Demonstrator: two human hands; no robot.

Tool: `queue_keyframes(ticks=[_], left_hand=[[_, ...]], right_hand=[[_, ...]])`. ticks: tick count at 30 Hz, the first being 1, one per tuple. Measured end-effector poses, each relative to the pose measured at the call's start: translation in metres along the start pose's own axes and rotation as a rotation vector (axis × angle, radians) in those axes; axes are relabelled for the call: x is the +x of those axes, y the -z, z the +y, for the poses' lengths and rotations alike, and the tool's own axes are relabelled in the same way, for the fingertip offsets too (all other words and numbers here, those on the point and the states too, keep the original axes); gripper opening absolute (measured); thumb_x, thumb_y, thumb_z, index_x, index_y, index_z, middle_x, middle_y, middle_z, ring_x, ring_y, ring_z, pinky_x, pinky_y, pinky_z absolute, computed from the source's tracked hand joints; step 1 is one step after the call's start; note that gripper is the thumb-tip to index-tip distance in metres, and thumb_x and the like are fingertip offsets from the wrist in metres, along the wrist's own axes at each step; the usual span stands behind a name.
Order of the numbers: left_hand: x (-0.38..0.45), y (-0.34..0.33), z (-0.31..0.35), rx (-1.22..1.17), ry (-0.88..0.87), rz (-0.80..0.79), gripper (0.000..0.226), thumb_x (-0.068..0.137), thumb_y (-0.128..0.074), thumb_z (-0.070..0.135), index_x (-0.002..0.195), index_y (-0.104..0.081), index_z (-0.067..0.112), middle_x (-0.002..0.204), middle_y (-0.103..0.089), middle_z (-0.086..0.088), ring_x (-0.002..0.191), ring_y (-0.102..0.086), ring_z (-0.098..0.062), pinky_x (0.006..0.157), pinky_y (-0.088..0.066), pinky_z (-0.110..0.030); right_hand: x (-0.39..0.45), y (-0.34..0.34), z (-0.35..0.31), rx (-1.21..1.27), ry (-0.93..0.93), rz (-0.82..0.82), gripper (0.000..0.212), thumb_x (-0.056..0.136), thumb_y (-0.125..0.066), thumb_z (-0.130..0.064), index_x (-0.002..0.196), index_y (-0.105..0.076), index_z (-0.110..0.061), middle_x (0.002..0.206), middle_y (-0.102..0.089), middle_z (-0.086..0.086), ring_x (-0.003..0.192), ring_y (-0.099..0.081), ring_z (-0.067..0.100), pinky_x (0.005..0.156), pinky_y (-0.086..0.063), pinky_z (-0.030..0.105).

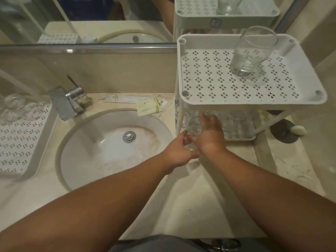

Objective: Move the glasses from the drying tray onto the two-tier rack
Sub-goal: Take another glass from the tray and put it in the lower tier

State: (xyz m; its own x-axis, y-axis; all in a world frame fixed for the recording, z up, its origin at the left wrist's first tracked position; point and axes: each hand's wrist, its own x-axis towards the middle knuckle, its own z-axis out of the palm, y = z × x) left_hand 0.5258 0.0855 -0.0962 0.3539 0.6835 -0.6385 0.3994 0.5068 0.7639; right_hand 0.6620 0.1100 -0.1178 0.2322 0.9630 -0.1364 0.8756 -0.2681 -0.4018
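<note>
A small clear glass (pixel 194 125) is at the front left corner of the white two-tier rack's lower tier (pixel 240 138), which holds several glasses (pixel 234 120). My left hand (pixel 179 151) grips the small glass low down between thumb and fingers. Beside it, my right hand (pixel 211 133) lies against the glass's right side with its fingers fairly straight, reaching under the top tier (pixel 254 101). A tall glass (pixel 249 51) stands upright on the top tier. The white drying tray (pixel 36 135) is at the far left with a few glasses (pixel 16 108) in its far corner.
A round sink (pixel 112 148) with a chrome faucet (pixel 67 100) lies between tray and rack. Paper sachets (pixel 149 105) sit behind the basin. A dark dish with soap (pixel 298 130) is right of the rack. A mirror runs along the back wall.
</note>
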Motion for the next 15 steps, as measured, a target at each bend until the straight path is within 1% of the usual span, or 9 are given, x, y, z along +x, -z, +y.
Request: queue_keyframes(ticks=[2,4,6,9,11,15], left_hand=[[0.0007,-0.0003,0.0001,0.0,0.005,-0.008,0.099,0.086,-0.073,0.017,0.16,-0.007,0.029,0.155,-0.041,0.006,0.124,-0.057,-0.019,0.072,-0.048,-0.021],[0.0016,-0.0002,0.0014,0.01,0.009,-0.016,0.098,0.087,-0.073,0.019,0.159,-0.008,0.031,0.154,-0.041,0.004,0.117,-0.06,-0.016,0.069,-0.05,-0.021],[0.0027,-0.0005,0.0032,0.017,0.013,-0.015,0.097,0.087,-0.073,0.02,0.159,-0.009,0.032,0.15,-0.042,0.001,0.109,-0.063,-0.016,0.07,-0.054,-0.025],[0.0032,-0.0006,0.0041,0.015,0.019,-0.008,0.095,0.088,-0.072,0.02,0.159,-0.011,0.033,0.148,-0.043,0.0,0.102,-0.067,-0.02,0.07,-0.051,-0.03],[0.002,0.0,0.002,0.011,0.012,-0.006,0.094,0.087,-0.072,0.021,0.159,-0.012,0.034,0.147,-0.044,-0.001,0.097,-0.068,-0.019,0.068,-0.05,-0.03],[-0.0029,0.0036,-0.005,0.005,-0.017,0.01,0.09,0.087,-0.072,0.022,0.157,-0.017,0.035,0.141,-0.048,-0.002,0.094,-0.068,-0.016,0.064,-0.053,-0.024]], right_hand=[[-0.0009,-0.0003,0.0004,0.023,-0.005,0.015,0.08,0.076,-0.077,-0.043,0.144,-0.038,-0.024,0.135,-0.033,0.007,0.129,-0.034,0.025,0.096,-0.042,0.032],[0.0002,0.0004,0.0007,0.026,-0.018,0.019,0.078,0.076,-0.077,-0.043,0.142,-0.04,-0.025,0.132,-0.031,0.009,0.124,-0.038,0.026,0.093,-0.044,0.032],[0.0019,0.0012,0.0007,0.02,-0.024,0.004,0.079,0.077,-0.077,-0.043,0.144,-0.039,-0.025,0.13,-0.031,0.009,0.121,-0.039,0.026,0.093,-0.044,0.033],[0.003,0.0016,-0.0003,-0.006,-0.02,-0.009,0.082,0.078,-0.076,-0.044,0.146,-0.035,-0.024,0.13,-0.031,0.01,0.121,-0.037,0.026,0.093,-0.044,0.032],[0.0019,0.0016,-0.0018,-0.015,-0.023,-0.005,0.083,0.078,-0.076,-0.044,0.146,-0.034,-0.024,0.13,-0.032,0.01,0.12,-0.038,0.026,0.093,-0.044,0.033],[-0.0065,0.0041,-0.0065,-0.064,-0.044,-0.005,0.088,0.077,-0.075,-0.049,0.149,-0.028,-0.029,0.136,-0.03,0.008,0.124,-0.034,0.026,0.094,-0.045,0.035]])
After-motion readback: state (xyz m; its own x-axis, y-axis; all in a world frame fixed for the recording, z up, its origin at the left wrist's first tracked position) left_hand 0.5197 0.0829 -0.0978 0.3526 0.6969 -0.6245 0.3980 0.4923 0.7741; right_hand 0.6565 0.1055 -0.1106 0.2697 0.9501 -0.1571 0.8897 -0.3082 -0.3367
